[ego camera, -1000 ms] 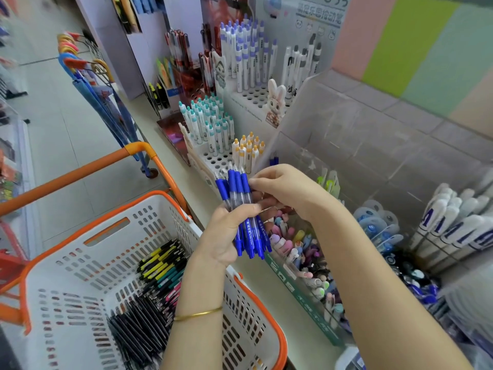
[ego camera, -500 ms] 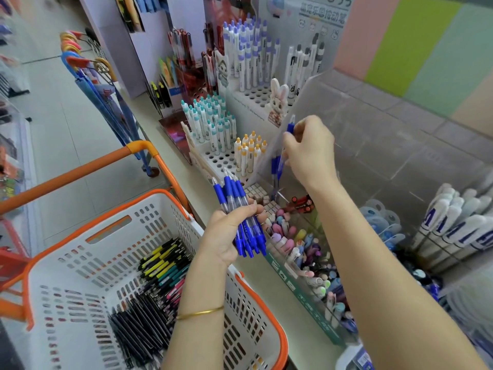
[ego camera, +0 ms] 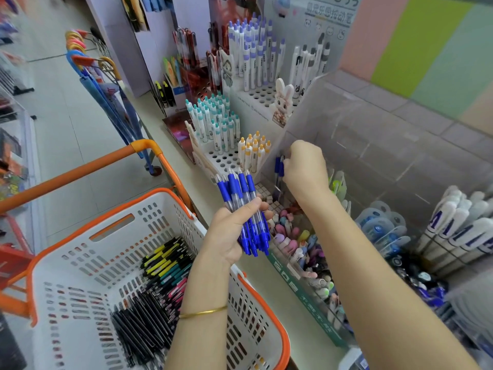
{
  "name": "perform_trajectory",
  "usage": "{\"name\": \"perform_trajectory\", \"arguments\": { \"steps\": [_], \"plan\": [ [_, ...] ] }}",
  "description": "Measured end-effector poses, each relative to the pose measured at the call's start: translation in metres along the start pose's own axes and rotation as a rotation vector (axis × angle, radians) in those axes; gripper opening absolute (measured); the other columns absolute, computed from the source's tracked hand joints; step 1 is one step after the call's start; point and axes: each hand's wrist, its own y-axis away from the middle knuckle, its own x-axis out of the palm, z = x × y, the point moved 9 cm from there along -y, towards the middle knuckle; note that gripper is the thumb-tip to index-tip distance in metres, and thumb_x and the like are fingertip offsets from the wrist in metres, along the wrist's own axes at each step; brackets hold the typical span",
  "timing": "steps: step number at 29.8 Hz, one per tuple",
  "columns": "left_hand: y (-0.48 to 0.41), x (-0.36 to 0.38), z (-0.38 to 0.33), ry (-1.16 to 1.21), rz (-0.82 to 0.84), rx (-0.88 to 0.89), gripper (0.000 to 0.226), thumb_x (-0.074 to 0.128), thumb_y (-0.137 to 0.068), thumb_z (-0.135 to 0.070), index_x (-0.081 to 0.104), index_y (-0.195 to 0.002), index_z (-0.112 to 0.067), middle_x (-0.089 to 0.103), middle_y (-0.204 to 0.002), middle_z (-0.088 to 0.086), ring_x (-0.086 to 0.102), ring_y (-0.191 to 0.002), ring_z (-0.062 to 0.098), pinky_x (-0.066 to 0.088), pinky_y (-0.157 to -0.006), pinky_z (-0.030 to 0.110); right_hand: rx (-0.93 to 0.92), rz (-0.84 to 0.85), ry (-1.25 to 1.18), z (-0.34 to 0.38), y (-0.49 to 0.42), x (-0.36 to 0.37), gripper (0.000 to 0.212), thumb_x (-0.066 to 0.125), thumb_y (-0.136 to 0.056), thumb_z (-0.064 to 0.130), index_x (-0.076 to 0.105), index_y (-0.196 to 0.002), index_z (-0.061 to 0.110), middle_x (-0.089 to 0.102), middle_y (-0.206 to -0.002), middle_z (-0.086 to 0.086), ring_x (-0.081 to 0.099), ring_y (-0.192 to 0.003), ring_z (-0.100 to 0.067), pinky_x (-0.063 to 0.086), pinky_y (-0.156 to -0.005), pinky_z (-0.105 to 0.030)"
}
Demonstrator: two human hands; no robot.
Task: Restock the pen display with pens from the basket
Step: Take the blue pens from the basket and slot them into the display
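Observation:
My left hand grips a bundle of several blue pens, held upright above the shelf edge beside the basket. My right hand pinches one blue pen and holds it down into the left end of the clear acrylic pen display, where a few blue pens stand. The white basket with an orange rim sits at lower left and holds several black, yellow, teal and pink pens.
White holed racks with teal-capped pens, yellow-capped pens and purple-capped pens stand behind. A tray of pastel erasers and small items lies under my right arm. White markers are at right. An orange cart handle crosses left.
My right hand took one blue pen from the bundle, lifted it to the display, then lowered it into the display's left end. My left hand kept holding the bundle.

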Motion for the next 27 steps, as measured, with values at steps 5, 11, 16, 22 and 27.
{"name": "perform_trajectory", "arguments": {
  "steps": [5,11,16,22,27],
  "plan": [
    [0.0,0.008,-0.003,-0.017,0.041,0.008,0.015,0.06,-0.09,-0.007,0.063,-0.105,-0.006,0.068,-0.083,0.009,0.068,-0.075,0.021,0.055,-0.053,0.029,-0.058,0.259,-0.341,0.014,0.035,0.007,0.024,0.05,-0.098,0.02,0.067,-0.096,0.004,0.065,-0.076,-0.005,0.059,-0.053,-0.006,0.05,-0.055,-0.022],
    [0.001,0.01,0.002,-0.018,0.045,-0.023,0.017,0.06,-0.091,-0.008,0.066,-0.107,-0.006,0.071,-0.089,0.011,0.072,-0.074,0.02,0.057,-0.055,0.031,0.03,0.416,-0.493,0.008,0.044,0.015,0.015,0.059,-0.093,0.024,0.068,-0.089,0.013,0.063,-0.068,0.002,0.055,-0.048,-0.001,0.043,-0.044,-0.008],
    [-0.004,-0.007,0.008,-0.009,-0.085,-0.025,0.009,0.059,-0.093,-0.006,0.063,-0.101,-0.005,0.075,-0.08,0.007,0.072,-0.07,0.019,0.059,-0.062,0.03,-0.012,-0.147,-0.571,-0.001,0.015,-0.04,0.008,0.054,-0.095,0.018,0.06,-0.094,0.012,0.064,-0.084,-0.004,0.062,-0.072,-0.014,0.055,-0.065,-0.028],
    [-0.004,-0.006,0.007,-0.027,-0.081,-0.002,0.009,0.057,-0.095,-0.007,0.063,-0.101,-0.007,0.076,-0.084,0.007,0.073,-0.073,0.019,0.059,-0.062,0.03,-0.068,-0.174,-0.208,0.003,0.001,-0.019,0.012,0.055,-0.094,0.016,0.061,-0.093,0.006,0.064,-0.09,-0.008,0.062,-0.082,-0.025,0.052,-0.074,-0.04],
    [-0.003,-0.004,0.003,-0.048,-0.068,0.019,0.009,0.058,-0.095,-0.009,0.064,-0.102,-0.008,0.076,-0.09,0.007,0.074,-0.079,0.02,0.057,-0.065,0.031,-0.011,0.023,0.099,-0.001,-0.001,0.014,0.01,0.058,-0.094,0.015,0.065,-0.091,0.008,0.063,-0.088,-0.009,0.063,-0.086,-0.03,0.048,-0.066,-0.034]
  ]
}}
